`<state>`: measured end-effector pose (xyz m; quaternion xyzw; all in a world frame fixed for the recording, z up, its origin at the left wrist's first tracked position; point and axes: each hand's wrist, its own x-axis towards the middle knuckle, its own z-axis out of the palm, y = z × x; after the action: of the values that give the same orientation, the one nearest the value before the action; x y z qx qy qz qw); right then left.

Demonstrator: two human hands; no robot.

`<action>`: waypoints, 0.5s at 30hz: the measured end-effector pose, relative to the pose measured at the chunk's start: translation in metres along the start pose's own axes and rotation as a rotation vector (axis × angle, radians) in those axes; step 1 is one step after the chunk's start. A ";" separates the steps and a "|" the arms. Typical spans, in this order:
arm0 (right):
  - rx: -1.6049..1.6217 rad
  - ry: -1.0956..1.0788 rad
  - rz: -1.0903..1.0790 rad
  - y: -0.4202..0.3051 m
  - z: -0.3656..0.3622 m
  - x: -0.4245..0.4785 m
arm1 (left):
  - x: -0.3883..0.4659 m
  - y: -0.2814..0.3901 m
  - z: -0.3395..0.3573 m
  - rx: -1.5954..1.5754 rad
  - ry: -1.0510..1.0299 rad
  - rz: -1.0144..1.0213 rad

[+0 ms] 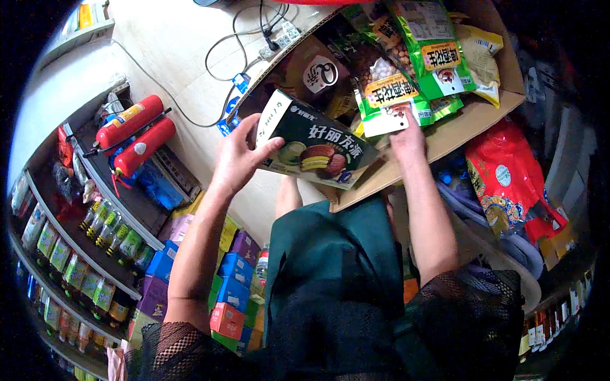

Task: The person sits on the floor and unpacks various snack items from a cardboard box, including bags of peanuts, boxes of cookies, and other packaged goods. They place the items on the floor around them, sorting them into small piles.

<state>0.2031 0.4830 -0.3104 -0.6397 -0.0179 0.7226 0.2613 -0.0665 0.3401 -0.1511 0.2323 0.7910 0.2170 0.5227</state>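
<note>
My left hand [238, 157] grips the white-sided end of a dark green Orion pie box [319, 143], thumb across the front. Pictures of round filled cakes are on its face. The box lies tilted over the near left part of an open cardboard carton [457, 131]. My right hand [410, 140] is at the carton's near side, fingers pinching the white end of a green bag of coated peanuts [388, 90]. Some fingers are hidden. Another green snack bag [438, 57] and a yellow bag [479, 57] sit farther right in the carton. A dark brown package [319, 74] lies behind the box.
A power strip [281, 40] with cables lies on the floor beyond the carton. Two red fire extinguishers [145, 138] rest atop the left shelf unit [95, 228]. Stacked coloured boxes [233, 281] stand left of my legs; a red bag [510, 176] is to the right.
</note>
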 end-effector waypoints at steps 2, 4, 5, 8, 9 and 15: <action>0.020 -0.021 0.014 -0.019 0.012 -0.011 | 0.002 -0.012 0.014 -0.093 0.007 0.019; 0.090 -0.103 0.010 -0.040 0.011 -0.016 | 0.004 -0.018 0.034 -0.111 0.049 0.061; 0.059 -0.079 -0.008 -0.050 0.015 -0.019 | 0.005 -0.018 0.039 -0.134 0.079 0.028; -0.001 -0.095 -0.083 -0.076 0.020 -0.027 | 0.008 -0.018 0.053 -0.221 0.137 -0.047; -0.020 -0.051 -0.083 -0.080 0.028 -0.031 | 0.008 -0.032 0.060 -0.224 0.192 -0.066; -0.023 -0.049 -0.082 -0.083 0.030 -0.033 | -0.004 -0.044 0.095 -0.603 0.160 -0.265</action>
<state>0.2060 0.5509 -0.2445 -0.6236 -0.0589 0.7263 0.2830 0.0166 0.3120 -0.2086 -0.0553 0.7531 0.3889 0.5278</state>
